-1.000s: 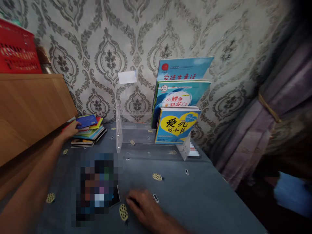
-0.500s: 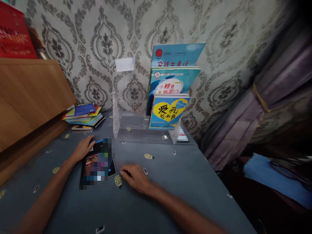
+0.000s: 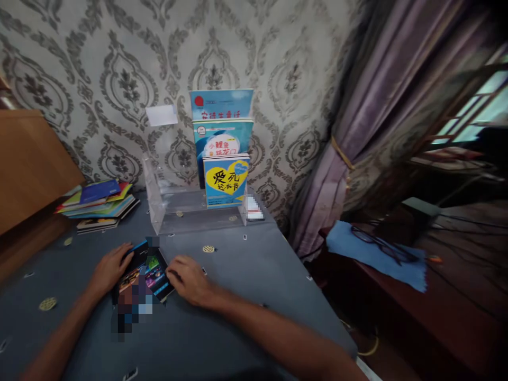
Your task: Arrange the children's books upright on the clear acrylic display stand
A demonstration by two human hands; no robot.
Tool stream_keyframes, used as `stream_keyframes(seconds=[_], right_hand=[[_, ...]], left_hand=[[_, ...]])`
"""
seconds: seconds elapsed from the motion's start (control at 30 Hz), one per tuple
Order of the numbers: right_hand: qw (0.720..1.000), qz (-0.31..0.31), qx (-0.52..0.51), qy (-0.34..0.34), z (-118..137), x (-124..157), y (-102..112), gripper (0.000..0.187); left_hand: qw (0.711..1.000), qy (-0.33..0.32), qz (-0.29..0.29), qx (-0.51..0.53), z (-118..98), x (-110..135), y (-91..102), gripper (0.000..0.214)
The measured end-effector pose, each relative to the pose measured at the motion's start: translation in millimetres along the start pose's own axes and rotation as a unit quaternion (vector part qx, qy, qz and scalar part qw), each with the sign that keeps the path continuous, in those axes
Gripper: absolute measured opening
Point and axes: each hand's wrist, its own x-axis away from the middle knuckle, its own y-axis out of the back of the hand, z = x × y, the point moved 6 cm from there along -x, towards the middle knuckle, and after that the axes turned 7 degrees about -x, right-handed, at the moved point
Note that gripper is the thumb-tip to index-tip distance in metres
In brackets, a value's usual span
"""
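Two dark books with colourful pictures lie overlapping on the table before me, partly blurred by blocks. My left hand (image 3: 112, 269) rests at the upper left edge of the left dark book (image 3: 129, 283), its fingers stretched out and the thumb slightly apart. My right hand (image 3: 189, 279) has curled fingers closed at the right edge of the other dark book (image 3: 154, 274), which sticks out to the right from the overlap. The fingertips of my right hand are partly hidden.
A clear acrylic bookstand (image 3: 155, 203) holds several upright books (image 3: 226, 180) on its right side. Left of it is a stack of thin books (image 3: 101, 198) by a wooden cabinet (image 3: 29, 169). At right, glasses (image 3: 383, 244) lie on a blue cloth (image 3: 349, 246), beyond the table edge.
The view has turned right. My right hand has come to the books' right edge, my left hand lies lower along the left side, and more of the right dark book shows.
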Motion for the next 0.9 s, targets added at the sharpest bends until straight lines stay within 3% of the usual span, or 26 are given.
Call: stream_keyframes(seconds=[0.17, 0.4, 0.9], right_hand=[[0.998, 0.023, 0.050, 0.032, 4, 8, 4, 0.016], [0.995, 0.053, 0.084, 0.021, 0, 17, 10, 0.021], [0.991, 0.004, 0.133, -0.025, -32, 42, 51, 0.023]], left_hand=[[0.999, -0.044, -0.006, 0.003, -29, 4, 3.2, 0.057], [0.995, -0.091, -0.008, 0.026, -66, 3, 3.3, 0.059], [0.985, -0.144, -0.034, 0.094, -160, -18, -14.5, 0.039]])
